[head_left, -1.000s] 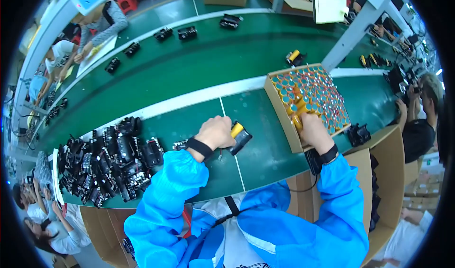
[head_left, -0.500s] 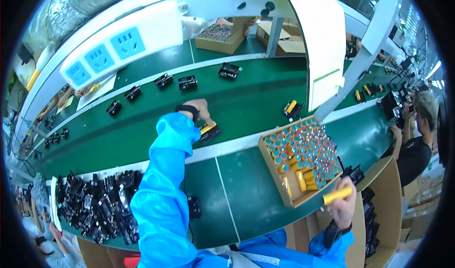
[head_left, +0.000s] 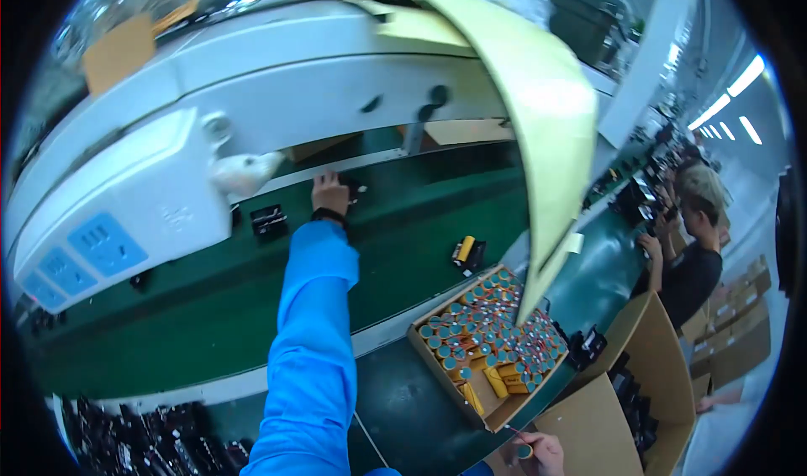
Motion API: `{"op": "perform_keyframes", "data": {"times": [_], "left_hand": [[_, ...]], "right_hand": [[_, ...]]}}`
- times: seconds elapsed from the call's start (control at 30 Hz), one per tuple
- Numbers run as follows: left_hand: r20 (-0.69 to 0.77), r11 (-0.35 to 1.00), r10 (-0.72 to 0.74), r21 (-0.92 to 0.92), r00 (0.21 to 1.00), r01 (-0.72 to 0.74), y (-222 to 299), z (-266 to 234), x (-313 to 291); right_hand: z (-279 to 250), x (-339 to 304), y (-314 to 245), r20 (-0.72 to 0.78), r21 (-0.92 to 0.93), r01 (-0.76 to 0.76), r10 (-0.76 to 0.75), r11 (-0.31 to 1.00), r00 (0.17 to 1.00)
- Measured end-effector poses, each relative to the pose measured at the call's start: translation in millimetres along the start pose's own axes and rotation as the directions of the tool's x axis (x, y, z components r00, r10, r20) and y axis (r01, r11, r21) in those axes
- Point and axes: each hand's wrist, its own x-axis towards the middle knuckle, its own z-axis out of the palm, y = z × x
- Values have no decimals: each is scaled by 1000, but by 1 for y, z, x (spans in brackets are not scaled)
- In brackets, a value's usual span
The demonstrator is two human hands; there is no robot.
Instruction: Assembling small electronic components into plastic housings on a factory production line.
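My left hand [head_left: 330, 195] reaches across the green belt, its fingers stretched out and somewhat apart. Right beside it lies a black plastic housing [head_left: 358, 192]; whether the fingertips touch it, I cannot tell. At the lower edge my right hand [head_left: 546, 456] grips a yellow cylindrical battery [head_left: 525, 452] with a teal end and thin red wires. Just above that hand is an open cardboard box [head_left: 498, 418] packed with similar batteries, most standing on end and a few lying in its near corner. Farther right on the belt, a black housing [head_left: 476, 257] has a yellow battery [head_left: 464, 248] in it.
Another black housing [head_left: 268, 222] sits left of my left hand. Black housings [head_left: 143, 438] are heaped at the lower left. A white socket strip [head_left: 160, 186] and a hanging yellowish sheet [head_left: 555, 114] jut over the belt. A tall carton [head_left: 672, 350] and a person [head_left: 693, 253] are at the right.
My left hand has left the housing with a yellow battery and moved to the far side of the belt. My right hand, still holding its battery, is lower in view. The view has shifted.
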Motion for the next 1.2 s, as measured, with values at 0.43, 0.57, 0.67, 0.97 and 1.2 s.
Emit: {"op": "perform_keyframes", "data": {"times": [0.43,0.57,0.67,0.97,1.2], "left_hand": [[17,548,821,-301,571,-780,18,-229,-218],[134,443,895,-373,426,-815,38,-238,-325],[97,404,913,-354,397,-844,44,-236,-387],[298,885,105,-464,949,48,73,-307,-473],[319,769,-271,-496,908,404,108,-243,-499]], "right_hand": [[37,27,-18,563,-118,-290,304,950,768],[47,28,7,687,49,-499,334,865,646],[63,28,10,657,-2,-501,379,865,652],[71,34,39,574,-133,-250,280,959,770],[99,41,41,574,-227,-283,363,932,734]]}}
